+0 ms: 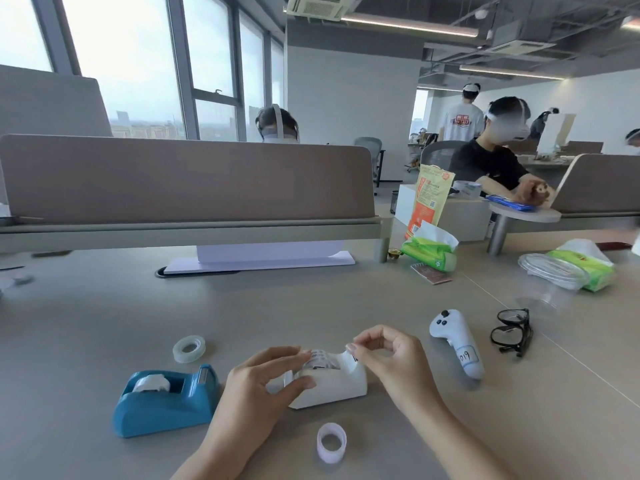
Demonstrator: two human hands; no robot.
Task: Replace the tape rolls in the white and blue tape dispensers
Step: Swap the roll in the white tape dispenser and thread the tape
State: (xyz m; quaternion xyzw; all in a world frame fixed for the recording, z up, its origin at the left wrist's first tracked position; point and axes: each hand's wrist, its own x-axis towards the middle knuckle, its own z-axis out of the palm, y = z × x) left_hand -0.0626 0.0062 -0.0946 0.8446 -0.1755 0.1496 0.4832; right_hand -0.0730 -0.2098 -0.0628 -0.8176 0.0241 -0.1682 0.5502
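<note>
In white dispenser [334, 388], tape roll [320, 360]

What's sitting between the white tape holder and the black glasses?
In the head view, a white controller lies on the desk between the white tape dispenser and the glasses. The right hand is there too, at the dispenser's end.

The one view comes from a wide-angle camera on the person's head, facing forward and tilted down over the grey desk [346, 299]. It sits close: the left hand [263, 379] and right hand [391, 355] reach in from the near edge, meeting at the white dispenser [332, 388] low at centre. Far off, the divider [187, 178], windows [131, 64] and ceiling [519, 26] bow with the lens.
</note>
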